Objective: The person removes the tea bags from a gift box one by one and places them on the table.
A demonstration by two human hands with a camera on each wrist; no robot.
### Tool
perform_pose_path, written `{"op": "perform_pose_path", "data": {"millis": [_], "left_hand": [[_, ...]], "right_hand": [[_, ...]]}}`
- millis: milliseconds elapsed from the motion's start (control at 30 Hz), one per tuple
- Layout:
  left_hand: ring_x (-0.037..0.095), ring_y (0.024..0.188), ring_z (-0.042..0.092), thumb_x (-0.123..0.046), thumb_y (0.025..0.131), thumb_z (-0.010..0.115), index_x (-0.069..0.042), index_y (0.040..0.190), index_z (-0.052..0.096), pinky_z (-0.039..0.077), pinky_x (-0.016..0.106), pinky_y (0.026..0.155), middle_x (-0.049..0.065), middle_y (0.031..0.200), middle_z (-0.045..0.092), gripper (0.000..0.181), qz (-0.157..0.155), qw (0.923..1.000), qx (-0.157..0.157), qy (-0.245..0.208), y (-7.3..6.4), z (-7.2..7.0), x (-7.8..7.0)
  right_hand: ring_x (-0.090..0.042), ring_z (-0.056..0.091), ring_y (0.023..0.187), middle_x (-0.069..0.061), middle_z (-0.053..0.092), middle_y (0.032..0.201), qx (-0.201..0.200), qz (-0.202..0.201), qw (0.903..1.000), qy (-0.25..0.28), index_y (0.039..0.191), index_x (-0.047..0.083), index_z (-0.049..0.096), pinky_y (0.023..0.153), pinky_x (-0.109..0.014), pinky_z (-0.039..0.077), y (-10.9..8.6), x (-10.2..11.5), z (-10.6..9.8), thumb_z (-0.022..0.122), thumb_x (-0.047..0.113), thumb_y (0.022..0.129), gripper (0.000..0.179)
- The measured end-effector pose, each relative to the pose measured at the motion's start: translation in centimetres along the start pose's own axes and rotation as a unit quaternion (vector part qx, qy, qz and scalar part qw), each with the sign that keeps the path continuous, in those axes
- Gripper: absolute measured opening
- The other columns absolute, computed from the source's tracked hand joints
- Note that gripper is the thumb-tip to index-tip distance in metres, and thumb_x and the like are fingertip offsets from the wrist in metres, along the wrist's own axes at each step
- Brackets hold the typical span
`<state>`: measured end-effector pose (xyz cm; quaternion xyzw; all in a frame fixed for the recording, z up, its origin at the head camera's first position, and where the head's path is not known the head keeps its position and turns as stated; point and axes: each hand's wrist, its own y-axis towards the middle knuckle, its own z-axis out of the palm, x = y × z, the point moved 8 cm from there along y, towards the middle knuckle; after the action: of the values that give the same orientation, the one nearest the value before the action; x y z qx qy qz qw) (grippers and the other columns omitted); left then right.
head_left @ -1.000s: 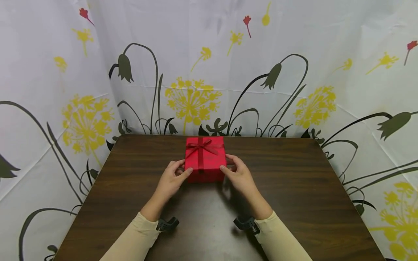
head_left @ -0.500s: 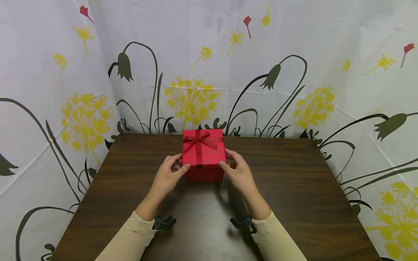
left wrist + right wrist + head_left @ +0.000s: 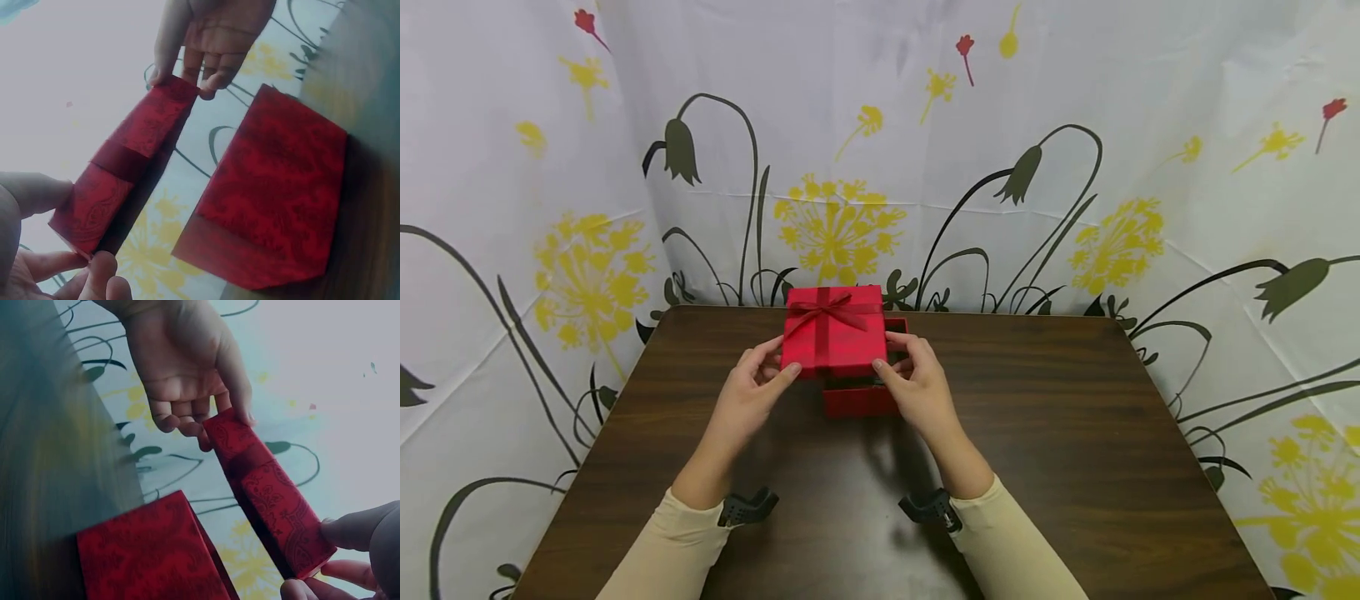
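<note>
A dark wood-grained table (image 3: 1060, 425) carries a red box base (image 3: 861, 402) near its far edge.

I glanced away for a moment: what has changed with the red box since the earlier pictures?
The lid has risen and moved to the person's left, partly uncovering the box. The left hand and right hand still hold the lid's sides; the box stayed on the table.

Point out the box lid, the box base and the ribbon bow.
Box lid (image 3: 847, 342), head view: on its red top face.
Box base (image 3: 272, 187), left wrist view: on its patterned side wall.
Ribbon bow (image 3: 832, 308), head view: at its knot.
</note>
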<state>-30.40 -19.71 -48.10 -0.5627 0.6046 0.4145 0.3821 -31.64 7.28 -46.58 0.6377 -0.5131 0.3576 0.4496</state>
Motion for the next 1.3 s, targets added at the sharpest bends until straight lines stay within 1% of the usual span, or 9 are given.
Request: {"op": "perform_pose_path", "data": {"millis": [267,400,500,633,733,800,933,1100,1300], "left_hand": [[0.011,0.102,0.061,-0.032,0.106,0.074,-0.013,0.166,0.047,0.053,0.018,0.077,0.017,0.135,0.057,0.068,0.011,0.9993,-0.008,0.036,-0.9,-2.6,-0.4],[0.010,0.100,0.058,-0.031,0.107,0.073,-0.011,0.165,0.049,0.052,0.017,0.074,0.017,0.131,0.056,0.066,0.018,0.9979,-0.024,0.057,-1.5,-4.3,-0.8],[0.007,0.099,0.056,-0.029,0.107,0.072,-0.009,0.164,0.049,0.051,0.016,0.074,0.016,0.129,0.055,0.065,0.019,0.9966,-0.034,0.073,-2.0,-5.4,-0.7],[0.006,0.098,0.054,-0.030,0.108,0.071,-0.008,0.165,0.048,0.049,0.014,0.075,0.016,0.129,0.055,0.065,0.013,0.9945,-0.041,0.095,-2.5,-6.6,-0.3],[0.009,0.099,0.050,-0.033,0.110,0.067,-0.009,0.165,0.048,0.048,0.015,0.074,0.017,0.131,0.055,0.063,0.000,0.9921,-0.046,0.117,-2.9,-7.5,0.2],[0.011,0.099,0.048,-0.034,0.111,0.065,-0.009,0.165,0.048,0.046,0.017,0.072,0.017,0.132,0.055,0.062,-0.009,0.9906,-0.050,0.127,-3.1,-8.0,0.7],[0.014,0.100,0.046,-0.035,0.112,0.061,-0.009,0.166,0.047,0.044,0.018,0.072,0.016,0.129,0.053,0.061,-0.027,0.9880,-0.058,0.141,-3.5,-8.7,1.6],[0.010,0.094,0.051,-0.028,0.114,0.057,-0.006,0.166,0.045,0.049,0.019,0.070,0.017,0.132,0.052,0.057,-0.041,0.9897,-0.069,0.118,-3.9,-9.5,2.5],[0.007,0.092,0.054,-0.024,0.115,0.054,-0.003,0.165,0.044,0.053,0.018,0.072,0.020,0.135,0.050,0.056,-0.068,0.9906,-0.068,0.097,-4.0,-9.6,3.7]], "right_hand": [[-0.021,0.069,0.090,-0.007,0.066,0.134,0.010,-0.003,0.9992,0.039,0.144,0.017,0.067,0.077,-0.025,0.060,-0.3,1.0,2.2,0.081,0.016,0.100,0.046],[-0.023,0.075,0.103,-0.005,0.065,0.138,0.017,-0.021,0.9984,0.049,0.145,0.015,0.066,0.089,-0.031,0.065,-0.8,1.5,3.8,0.080,0.015,0.100,0.047],[-0.026,0.076,0.115,-0.008,0.065,0.139,0.022,-0.041,0.9976,0.052,0.149,0.013,0.064,0.101,-0.040,0.064,-1.3,2.0,4.9,0.079,0.012,0.101,0.051],[-0.032,0.073,0.118,-0.016,0.066,0.136,0.033,-0.052,0.9970,0.047,0.154,0.012,0.062,0.103,-0.046,0.062,-1.8,2.4,6.2,0.077,0.010,0.101,0.055],[-0.033,0.071,0.119,-0.016,0.066,0.136,0.050,-0.045,0.9969,0.040,0.156,0.014,0.061,0.104,-0.043,0.062,-2.0,2.5,7.1,0.077,0.011,0.102,0.057],[-0.030,0.072,0.121,-0.013,0.066,0.138,0.065,-0.039,0.9964,0.038,0.158,0.015,0.059,0.106,-0.039,0.061,-2.1,2.6,7.8,0.077,0.013,0.102,0.059],[-0.020,0.069,0.132,-0.007,0.064,0.147,0.098,-0.031,0.9934,0.051,0.161,0.015,0.055,0.112,-0.032,0.056,-2.6,2.6,9.0,0.077,0.014,0.103,0.062],[-0.017,0.062,0.143,-0.008,0.059,0.153,0.144,-0.018,0.9867,0.074,0.163,0.010,0.050,0.116,-0.028,0.051,-3.4,2.5,10.8,0.079,0.016,0.102,0.068],[-0.015,0.059,0.146,-0.007,0.055,0.154,0.170,-0.011,0.9823,0.078,0.163,0.009,0.048,0.117,-0.026,0.049,-4.1,2.0,12.3,0.081,0.020,0.101,0.072]]}}
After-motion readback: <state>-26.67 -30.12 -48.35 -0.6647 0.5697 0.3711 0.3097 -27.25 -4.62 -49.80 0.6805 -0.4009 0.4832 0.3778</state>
